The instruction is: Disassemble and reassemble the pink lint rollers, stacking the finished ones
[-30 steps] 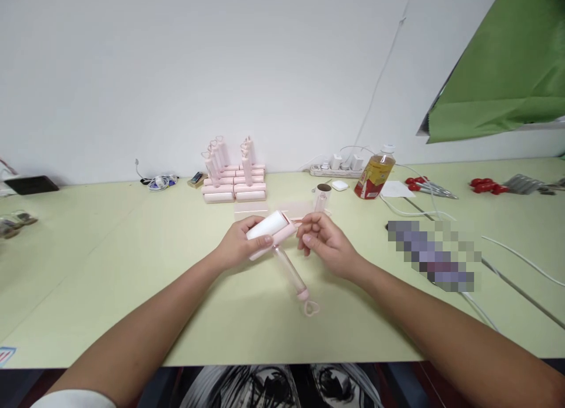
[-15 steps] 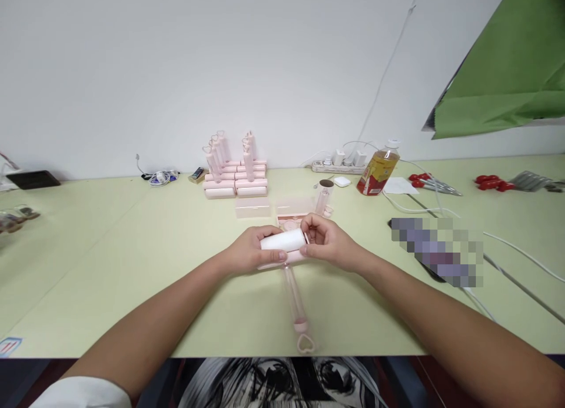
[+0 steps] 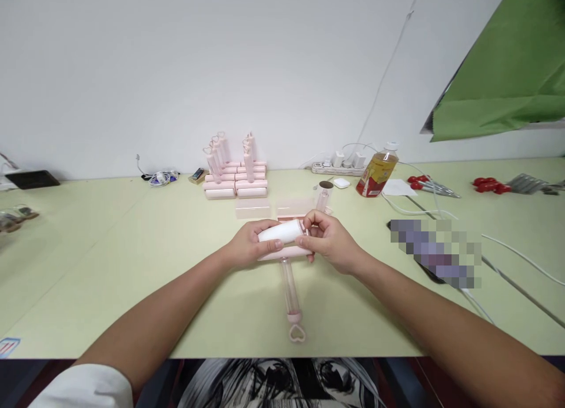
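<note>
I hold a pink lint roller (image 3: 282,243) over the middle of the pale green table (image 3: 132,261). Its white sticky roll (image 3: 282,231) lies crosswise in the pink cradle, and the clear handle with a heart-shaped end (image 3: 296,332) points toward me. My left hand (image 3: 247,246) is closed round the left end of the roll and cradle. My right hand (image 3: 329,240) pinches the right end with its fingertips. Behind my hands lie two clear pink covers (image 3: 252,209) and a small upright handle part (image 3: 322,201).
A stack of finished pink rollers (image 3: 233,172) stands at the back centre. A bottle of amber liquid (image 3: 375,172), a power strip (image 3: 338,165), white cables (image 3: 507,249), red-handled tools (image 3: 424,183) and a blurred patch fill the right. A dark tablet (image 3: 30,178) lies far left.
My right hand came in and took the right end of the roll. The roller turned from slanted to crosswise, its handle now pointing straight at me.
</note>
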The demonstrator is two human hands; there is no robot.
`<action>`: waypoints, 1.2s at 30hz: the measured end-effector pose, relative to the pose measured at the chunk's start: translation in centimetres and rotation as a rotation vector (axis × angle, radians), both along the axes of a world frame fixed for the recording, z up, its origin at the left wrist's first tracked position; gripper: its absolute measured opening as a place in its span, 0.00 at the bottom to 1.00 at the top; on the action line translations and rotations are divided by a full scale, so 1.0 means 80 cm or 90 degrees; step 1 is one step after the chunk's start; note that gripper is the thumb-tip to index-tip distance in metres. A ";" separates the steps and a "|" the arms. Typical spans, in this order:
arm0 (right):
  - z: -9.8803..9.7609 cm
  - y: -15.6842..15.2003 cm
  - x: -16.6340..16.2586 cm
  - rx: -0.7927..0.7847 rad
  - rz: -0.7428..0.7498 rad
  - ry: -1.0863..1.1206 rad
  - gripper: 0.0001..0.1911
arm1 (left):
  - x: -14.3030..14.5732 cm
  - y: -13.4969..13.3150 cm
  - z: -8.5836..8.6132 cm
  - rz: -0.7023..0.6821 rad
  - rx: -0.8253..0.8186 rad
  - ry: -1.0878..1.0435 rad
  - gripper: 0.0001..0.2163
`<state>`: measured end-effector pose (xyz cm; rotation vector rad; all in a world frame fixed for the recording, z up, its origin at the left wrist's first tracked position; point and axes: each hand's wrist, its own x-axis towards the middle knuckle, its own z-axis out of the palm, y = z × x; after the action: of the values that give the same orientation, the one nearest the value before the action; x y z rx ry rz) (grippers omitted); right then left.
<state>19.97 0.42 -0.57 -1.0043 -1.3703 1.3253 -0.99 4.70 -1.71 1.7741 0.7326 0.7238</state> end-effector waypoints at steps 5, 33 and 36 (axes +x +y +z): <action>-0.003 0.006 0.003 0.007 -0.034 0.016 0.20 | 0.011 -0.012 -0.010 0.055 -0.017 -0.055 0.22; -0.005 -0.008 0.029 0.348 -0.134 -0.162 0.06 | -0.069 0.032 0.030 0.016 0.205 0.451 0.17; -0.004 -0.013 0.028 0.396 -0.132 -0.195 0.06 | -0.053 0.016 0.036 0.100 0.312 0.303 0.17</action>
<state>22.23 -0.60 -0.87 -0.8987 -1.7072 0.5391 -5.20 6.01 1.15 2.4012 1.0871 0.6207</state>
